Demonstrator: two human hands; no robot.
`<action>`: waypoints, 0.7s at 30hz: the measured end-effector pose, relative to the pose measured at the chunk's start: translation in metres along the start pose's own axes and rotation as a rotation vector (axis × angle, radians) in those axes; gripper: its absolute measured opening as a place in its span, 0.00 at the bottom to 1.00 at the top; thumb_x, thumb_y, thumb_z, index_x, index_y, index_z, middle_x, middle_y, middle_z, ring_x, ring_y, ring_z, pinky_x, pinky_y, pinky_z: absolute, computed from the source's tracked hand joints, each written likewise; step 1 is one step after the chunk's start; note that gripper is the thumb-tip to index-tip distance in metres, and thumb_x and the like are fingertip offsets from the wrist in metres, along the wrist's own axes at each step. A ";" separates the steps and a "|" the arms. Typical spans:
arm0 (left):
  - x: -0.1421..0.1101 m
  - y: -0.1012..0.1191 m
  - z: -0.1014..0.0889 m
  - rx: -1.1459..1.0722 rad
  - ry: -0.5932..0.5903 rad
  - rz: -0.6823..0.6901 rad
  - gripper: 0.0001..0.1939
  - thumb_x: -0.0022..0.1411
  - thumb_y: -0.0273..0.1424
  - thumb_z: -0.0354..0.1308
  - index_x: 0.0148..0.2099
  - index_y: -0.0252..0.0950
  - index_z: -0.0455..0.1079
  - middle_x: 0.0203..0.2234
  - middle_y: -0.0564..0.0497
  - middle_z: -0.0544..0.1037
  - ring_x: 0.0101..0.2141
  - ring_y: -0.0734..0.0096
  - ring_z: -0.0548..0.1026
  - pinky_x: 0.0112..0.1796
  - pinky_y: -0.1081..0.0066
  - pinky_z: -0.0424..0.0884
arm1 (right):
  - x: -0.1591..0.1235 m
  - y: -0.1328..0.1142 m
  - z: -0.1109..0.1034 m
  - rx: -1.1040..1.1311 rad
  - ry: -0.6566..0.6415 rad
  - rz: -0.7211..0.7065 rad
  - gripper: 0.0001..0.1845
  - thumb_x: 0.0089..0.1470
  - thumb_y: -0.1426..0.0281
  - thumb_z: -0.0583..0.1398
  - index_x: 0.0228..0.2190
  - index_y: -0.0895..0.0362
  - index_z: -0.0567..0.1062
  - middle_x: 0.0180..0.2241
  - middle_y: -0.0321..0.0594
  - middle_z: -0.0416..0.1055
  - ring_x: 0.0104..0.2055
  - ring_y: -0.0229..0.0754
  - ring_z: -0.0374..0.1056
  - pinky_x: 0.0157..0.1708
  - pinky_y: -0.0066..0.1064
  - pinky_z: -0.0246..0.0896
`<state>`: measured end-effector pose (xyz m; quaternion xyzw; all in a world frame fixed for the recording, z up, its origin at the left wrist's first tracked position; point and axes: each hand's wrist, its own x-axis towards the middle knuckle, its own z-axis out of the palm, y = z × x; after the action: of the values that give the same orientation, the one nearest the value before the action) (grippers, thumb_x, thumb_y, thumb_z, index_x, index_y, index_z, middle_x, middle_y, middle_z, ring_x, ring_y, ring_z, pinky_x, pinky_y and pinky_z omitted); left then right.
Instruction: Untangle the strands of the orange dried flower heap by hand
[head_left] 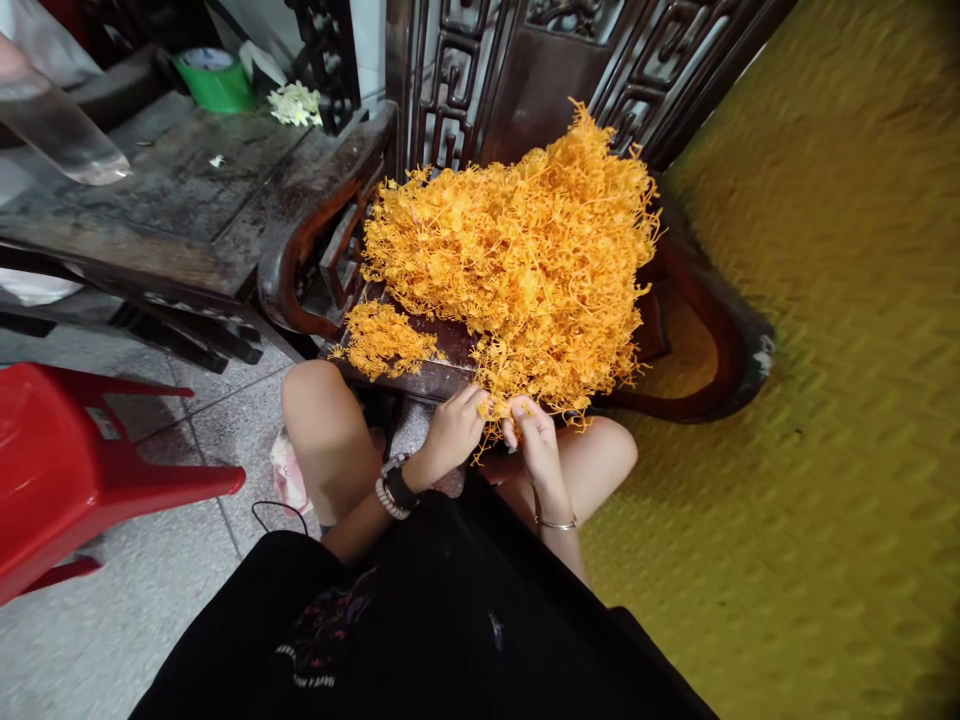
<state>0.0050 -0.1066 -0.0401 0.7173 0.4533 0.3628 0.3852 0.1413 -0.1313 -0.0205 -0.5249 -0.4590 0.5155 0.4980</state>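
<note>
A large heap of orange-yellow curly strands (517,240), with small blossom-like bits among them, fills most of the dark carved wooden chair seat. A smaller clump of the same strands (386,340) lies apart at the seat's front left. At the front edge of the heap, my left hand (454,435) has its fingers closed on some of these strands. Close beside it, my right hand (534,435) pinches at the same bunch, thumb against fingers. A few strands hang below, between both hands. Exactly which piece each hand grips is too small to make out.
A dark wooden side table (172,190) on the left bears a roll of green tape (215,82) and pale flowers (295,103). A clear bottle (71,125) juts in at the upper left. A red plastic stool (75,460) stands on the tiled floor. A yellow textured surface (840,400) rises on the right.
</note>
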 end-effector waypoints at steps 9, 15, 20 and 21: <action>0.023 0.021 -0.006 0.553 -0.249 0.296 0.11 0.65 0.25 0.42 0.41 0.34 0.67 0.38 0.42 0.72 0.41 0.60 0.69 0.35 0.67 0.67 | -0.012 -0.010 -0.001 -0.251 0.188 -0.114 0.21 0.60 0.57 0.49 0.20 0.55 0.59 0.18 0.31 0.54 0.21 0.35 0.50 0.22 0.28 0.48; 0.020 0.024 -0.008 0.413 -0.317 0.258 0.13 0.64 0.26 0.43 0.44 0.33 0.68 0.40 0.41 0.73 0.42 0.58 0.70 0.38 0.66 0.66 | -0.014 -0.012 -0.004 -0.243 0.171 -0.109 0.20 0.56 0.55 0.56 0.21 0.55 0.61 0.18 0.30 0.53 0.20 0.33 0.47 0.21 0.28 0.45; 0.018 0.018 -0.010 -0.392 -0.365 -0.009 0.15 0.64 0.33 0.44 0.46 0.39 0.70 0.35 0.47 0.76 0.36 0.64 0.73 0.39 0.66 0.68 | -0.018 -0.014 -0.007 -0.162 0.095 -0.097 0.21 0.56 0.55 0.56 0.20 0.55 0.62 0.16 0.30 0.55 0.19 0.33 0.49 0.21 0.28 0.46; 0.019 0.017 -0.008 -0.549 -0.352 -0.089 0.15 0.64 0.35 0.44 0.44 0.39 0.71 0.35 0.47 0.75 0.35 0.65 0.73 0.37 0.67 0.69 | -0.018 -0.015 -0.008 -0.174 0.087 -0.103 0.22 0.56 0.55 0.56 0.19 0.56 0.63 0.16 0.30 0.55 0.19 0.33 0.49 0.20 0.27 0.46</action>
<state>0.0108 -0.0927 -0.0184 0.6178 0.2959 0.3246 0.6522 0.1486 -0.1485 -0.0046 -0.5638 -0.5063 0.4243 0.4957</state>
